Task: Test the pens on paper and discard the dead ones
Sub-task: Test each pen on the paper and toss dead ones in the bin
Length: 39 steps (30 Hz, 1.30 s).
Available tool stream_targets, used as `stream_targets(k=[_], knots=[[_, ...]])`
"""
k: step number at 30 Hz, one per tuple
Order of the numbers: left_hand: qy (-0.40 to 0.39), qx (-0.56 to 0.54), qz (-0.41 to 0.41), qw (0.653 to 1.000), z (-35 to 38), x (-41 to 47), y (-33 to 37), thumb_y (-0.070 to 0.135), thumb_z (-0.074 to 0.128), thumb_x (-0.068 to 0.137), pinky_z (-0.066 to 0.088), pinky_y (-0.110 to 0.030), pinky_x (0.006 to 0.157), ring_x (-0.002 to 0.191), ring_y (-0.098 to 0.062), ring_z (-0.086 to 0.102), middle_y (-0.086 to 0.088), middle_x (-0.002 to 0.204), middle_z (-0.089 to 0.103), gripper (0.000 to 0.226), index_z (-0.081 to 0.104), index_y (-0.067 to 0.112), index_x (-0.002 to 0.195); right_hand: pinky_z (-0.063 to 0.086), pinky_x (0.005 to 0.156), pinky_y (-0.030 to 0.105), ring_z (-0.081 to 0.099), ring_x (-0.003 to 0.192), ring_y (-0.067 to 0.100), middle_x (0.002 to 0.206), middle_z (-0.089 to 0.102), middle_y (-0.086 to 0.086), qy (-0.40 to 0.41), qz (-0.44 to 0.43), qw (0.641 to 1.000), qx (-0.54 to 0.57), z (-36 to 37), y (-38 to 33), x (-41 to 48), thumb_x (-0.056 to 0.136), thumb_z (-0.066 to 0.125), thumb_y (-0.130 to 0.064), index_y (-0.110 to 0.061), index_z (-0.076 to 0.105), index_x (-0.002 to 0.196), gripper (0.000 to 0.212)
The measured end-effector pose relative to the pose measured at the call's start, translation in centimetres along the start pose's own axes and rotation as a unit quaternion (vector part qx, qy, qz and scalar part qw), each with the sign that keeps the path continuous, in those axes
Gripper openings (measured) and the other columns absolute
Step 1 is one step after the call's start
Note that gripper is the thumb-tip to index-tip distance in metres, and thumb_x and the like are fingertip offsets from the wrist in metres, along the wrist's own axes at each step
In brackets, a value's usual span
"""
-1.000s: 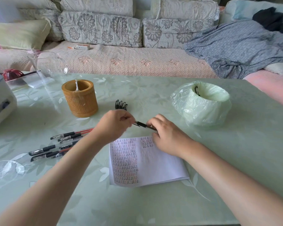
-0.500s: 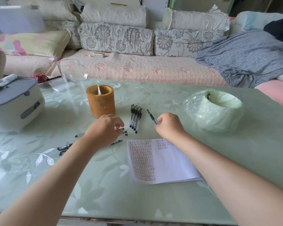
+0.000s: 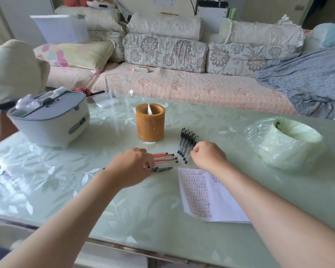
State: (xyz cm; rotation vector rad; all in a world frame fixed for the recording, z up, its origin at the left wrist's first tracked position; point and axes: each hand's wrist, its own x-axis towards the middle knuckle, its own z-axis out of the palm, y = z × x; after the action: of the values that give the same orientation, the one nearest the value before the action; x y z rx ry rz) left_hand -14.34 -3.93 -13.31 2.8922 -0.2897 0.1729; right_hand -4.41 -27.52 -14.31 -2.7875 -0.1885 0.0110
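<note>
A sheet of paper [image 3: 226,206] covered in test marks lies on the green table. Above it is a row of several black pens [image 3: 185,141]. My right hand [image 3: 208,157], fingers curled, pinches the rightmost pen of that row at its lower end. A few red pens [image 3: 165,158] lie left of the row. My left hand [image 3: 132,168] covers their left ends and grips a black pen [image 3: 162,169] lying just below them. A bin lined with a green bag [image 3: 275,149] stands at the right, with a pen clip [image 3: 277,124] showing inside.
A brown woven pen holder [image 3: 150,123] stands behind the pens. A white appliance [image 3: 50,120] sits at the left, with a clear glass [image 3: 118,89] behind it. The table's near edge [image 3: 124,246] runs below my forearms. A sofa lies beyond.
The view tilted up and back. My right hand carried its black pen from the paper to the row and lowered it there. My left hand moved to the loose pens and closed on one.
</note>
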Motion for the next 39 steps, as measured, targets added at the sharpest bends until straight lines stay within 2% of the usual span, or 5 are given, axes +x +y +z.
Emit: stream_targets(k=[4, 11, 20, 27, 39], knots=[[0.043, -0.001, -0.017, 0.999, -0.5, -0.4, -0.5, 0.030, 0.062, 0.087, 0.047, -0.030, 0.073, 0.096, -0.016, 0.054, 0.008, 0.097, 0.059, 0.015, 0.065, 0.029, 0.102, 0.045, 0.072, 0.031, 0.062, 0.095, 0.027, 0.107, 0.063, 0.000, 0.050, -0.080, 0.995, -0.035, -0.2, -2.1, -1.1, 0.093, 0.049, -0.026, -0.021, 0.064, 0.103, 0.020], [0.025, 0.021, -0.048, 0.998, -0.7, -1.1, -1.5, 0.028, 0.056, 0.090, 0.044, -0.028, 0.070, 0.098, -0.015, 0.054, 0.008, 0.103, 0.060, 0.018, 0.065, 0.031, 0.106, 0.044, 0.080, 0.030, 0.061, 0.102, 0.019, 0.111, 0.063, -0.009, -0.006, -0.283, 0.957, -0.062, 1.1, -6.1, -2.9, 0.095, 0.055, -0.028, -0.033, 0.069, 0.105, 0.017], [0.001, 0.015, -0.064, 0.998, -0.6, -1.1, -1.5, 0.020, 0.053, 0.089, 0.038, -0.025, 0.062, 0.089, -0.018, 0.058, 0.005, 0.099, 0.061, 0.021, 0.068, 0.030, 0.101, 0.045, 0.088, 0.033, 0.056, 0.111, 0.020, 0.112, 0.063, -0.005, -0.003, -0.293, 0.948, -0.123, 1.4, -6.5, -2.9, 0.095, 0.057, -0.036, -0.030, 0.067, 0.107, 0.016], [-0.005, 0.005, -0.069, 0.998, -0.9, -1.0, -1.4, 0.027, 0.062, 0.087, 0.050, -0.030, 0.070, 0.088, -0.019, 0.058, 0.003, 0.099, 0.060, 0.017, 0.066, 0.027, 0.104, 0.038, 0.090, 0.034, 0.051, 0.108, 0.022, 0.109, 0.059, -0.001, 0.023, -0.322, 0.932, -0.165, 1.5, -6.4, -3.1, 0.098, 0.054, -0.031, -0.022, 0.063, 0.105, 0.015], [0.078, -0.070, -0.049, 0.993, -2.8, 0.0, 1.5, 0.029, 0.055, 0.095, 0.054, -0.037, 0.070, 0.079, -0.017, 0.061, 0.005, 0.094, 0.068, 0.015, 0.069, 0.025, 0.098, 0.045, 0.092, 0.039, 0.057, 0.107, 0.022, 0.117, 0.061, 0.002, -0.034, -0.279, 0.960, 0.001, -2.0, -5.4, -4.9, 0.101, 0.040, -0.022, -0.018, 0.054, 0.118, 0.022]])
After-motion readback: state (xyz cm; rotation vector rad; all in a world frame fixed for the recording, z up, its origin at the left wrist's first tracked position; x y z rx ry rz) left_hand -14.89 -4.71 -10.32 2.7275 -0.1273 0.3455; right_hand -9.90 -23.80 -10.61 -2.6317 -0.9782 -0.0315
